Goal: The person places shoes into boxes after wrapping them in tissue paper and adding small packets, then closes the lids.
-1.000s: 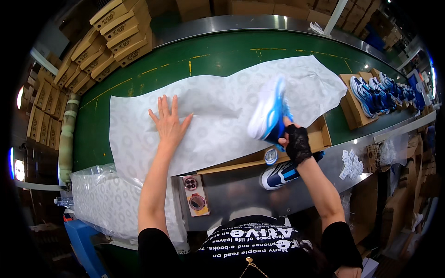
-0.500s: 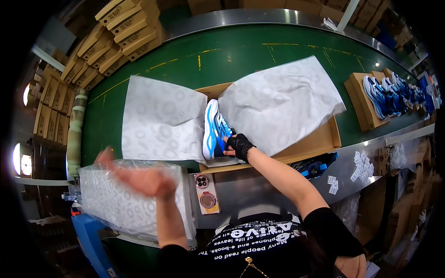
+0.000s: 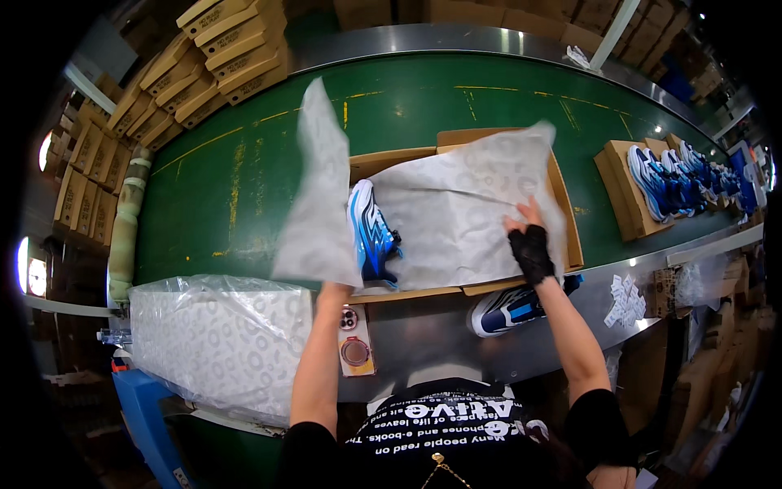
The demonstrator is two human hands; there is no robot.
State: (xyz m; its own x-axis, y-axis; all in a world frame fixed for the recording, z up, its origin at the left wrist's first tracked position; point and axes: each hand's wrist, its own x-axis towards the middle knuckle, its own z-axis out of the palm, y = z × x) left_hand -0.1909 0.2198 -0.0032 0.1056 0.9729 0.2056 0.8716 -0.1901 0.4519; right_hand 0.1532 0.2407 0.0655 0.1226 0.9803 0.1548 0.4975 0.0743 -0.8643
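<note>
A blue and white running shoe (image 3: 371, 236) lies on its side at the left end of an open cardboard shoebox (image 3: 575, 232). Patterned wrapping paper lines the box; its right part (image 3: 456, 212) lies folded inward over the interior. My right hand (image 3: 531, 244), in a black fingerless glove, rests at that paper's right side with fingers apart. To the left of the shoe, a raised paper flap (image 3: 314, 196) stands up, blurred by motion. My left forearm (image 3: 318, 354) reaches up to the flap, and the paper hides my left hand's fingers.
Another dark blue shoe (image 3: 498, 311) lies before the box on the metal edge. A phone (image 3: 356, 342) and a plastic-wrapped stack of patterned paper (image 3: 220, 346) are nearer left. Shoes on a box (image 3: 623, 191) stand right, small white slips (image 3: 626, 301) nearer, stacked shoeboxes (image 3: 244, 53) far left.
My right hand has left the shoe and moved right, and the right paper is now folded into the box. My left hand has moved to the left paper, which has risen off the table.
</note>
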